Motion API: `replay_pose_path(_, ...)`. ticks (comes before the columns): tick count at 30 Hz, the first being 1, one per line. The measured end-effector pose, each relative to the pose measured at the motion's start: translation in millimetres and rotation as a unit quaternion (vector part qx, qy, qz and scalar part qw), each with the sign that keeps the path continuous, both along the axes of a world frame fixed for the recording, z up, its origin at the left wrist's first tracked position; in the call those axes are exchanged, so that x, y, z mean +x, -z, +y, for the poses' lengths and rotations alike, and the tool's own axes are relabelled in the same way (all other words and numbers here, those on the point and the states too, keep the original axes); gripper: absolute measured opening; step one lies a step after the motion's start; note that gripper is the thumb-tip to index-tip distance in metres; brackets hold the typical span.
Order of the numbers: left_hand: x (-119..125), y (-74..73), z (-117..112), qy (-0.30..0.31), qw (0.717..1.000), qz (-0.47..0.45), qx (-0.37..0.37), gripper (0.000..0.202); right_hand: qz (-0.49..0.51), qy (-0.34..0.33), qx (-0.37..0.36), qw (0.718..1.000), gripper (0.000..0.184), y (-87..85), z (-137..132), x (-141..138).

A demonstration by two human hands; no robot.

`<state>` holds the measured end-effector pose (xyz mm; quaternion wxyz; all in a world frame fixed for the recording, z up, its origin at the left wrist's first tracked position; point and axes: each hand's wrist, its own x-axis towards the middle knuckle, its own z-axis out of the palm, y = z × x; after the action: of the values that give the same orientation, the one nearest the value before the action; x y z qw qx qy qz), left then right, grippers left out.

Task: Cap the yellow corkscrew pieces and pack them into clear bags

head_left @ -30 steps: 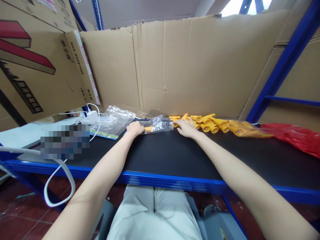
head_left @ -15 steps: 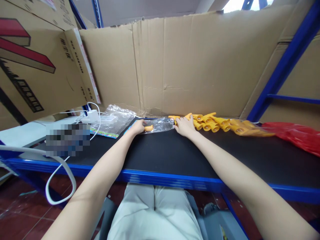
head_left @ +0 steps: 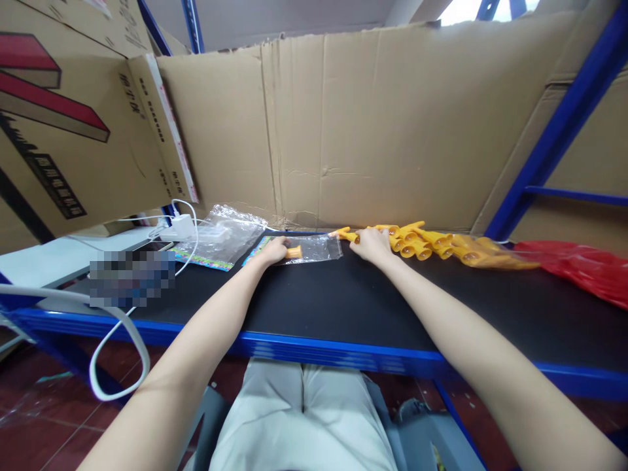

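My left hand [head_left: 275,250] is closed on the left part of a clear plastic bag [head_left: 321,247] lying flat on the black bench top. A short orange-yellow plastic piece [head_left: 294,252] shows just beside its fingers, within the bag's outline. Past the bag's right end, my right hand [head_left: 371,246] has its fingers bent round a yellow plastic piece with a pronged tip [head_left: 344,233]; its fingers hide much of it. To the right of that hand lies a row of yellow hollow pieces [head_left: 417,248], stacked on each other with round open ends facing me.
A red plastic bag [head_left: 579,265] lies at the right. Left of my hands are another clear bag [head_left: 228,232] with a colourful edge, a white charger [head_left: 180,227] and a looping white cable [head_left: 142,347]. Cardboard [head_left: 392,131] walls the back; a blue rail [head_left: 338,350] runs along the front.
My right hand has moved slightly right, away from the bag's end, and the pronged yellow piece shows more. My left hand stays nearly in place.
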<state>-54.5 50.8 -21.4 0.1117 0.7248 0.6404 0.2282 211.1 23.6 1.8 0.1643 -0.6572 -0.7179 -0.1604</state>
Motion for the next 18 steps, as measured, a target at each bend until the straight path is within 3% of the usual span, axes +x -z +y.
replay_pose_path(5,1.4,3.2,8.0,0.046,0.996,0.073,-0.011,0.042,0.215,-0.017,0.036,0.976,0.036,-22.6,-7.5,17.6)
replay_pose_path(8,1.6,3.4,9.2,0.056,0.993,0.101,-0.011,0.045,0.297,-0.076,-0.009,0.952,0.036,-38.7,-16.7,25.7)
replay_pose_path(13,-2.1,3.0,9.8,0.059,0.989,0.136,-0.007,0.048,0.283,-0.176,-0.113,0.936,0.030,-51.8,-30.6,26.8)
replay_pose_path(18,-4.6,1.0,6.3,0.084,0.982,0.167,-0.008,0.053,0.242,-0.176,-0.183,0.936,0.033,-39.1,-28.9,14.1)
